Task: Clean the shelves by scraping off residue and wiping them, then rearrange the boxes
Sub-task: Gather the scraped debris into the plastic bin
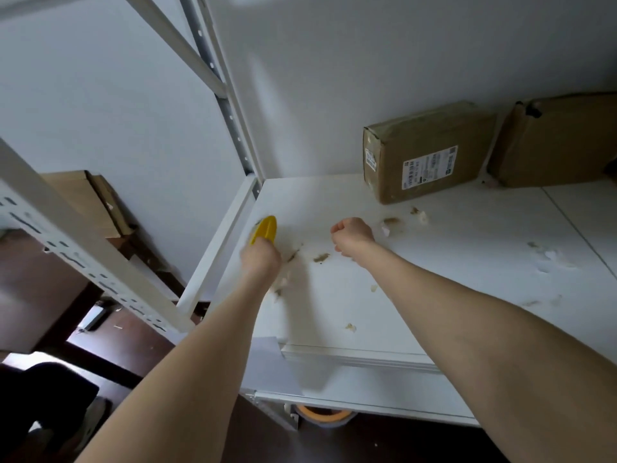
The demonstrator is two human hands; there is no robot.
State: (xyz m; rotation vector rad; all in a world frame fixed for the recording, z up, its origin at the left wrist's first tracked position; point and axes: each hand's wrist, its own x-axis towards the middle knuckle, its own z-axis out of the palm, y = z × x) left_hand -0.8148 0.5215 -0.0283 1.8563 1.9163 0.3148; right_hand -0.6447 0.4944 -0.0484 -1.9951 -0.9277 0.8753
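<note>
Two bare forearms reach out over the white shelf (450,262). The left hand (261,259) grips a yellow scraper (264,229) at the shelf's left edge; the right hand (354,232) is curled in a fist with nothing visible in it. Brownish residue (321,257) lies between them, and two cardboard boxes (430,152) stand against the back wall.

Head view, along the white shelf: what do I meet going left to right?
Left hand gripping the yellow scraper → brown residue smear → right hand, curled into a fist → labelled cardboard box → second cardboard box at the right edge.
</note>
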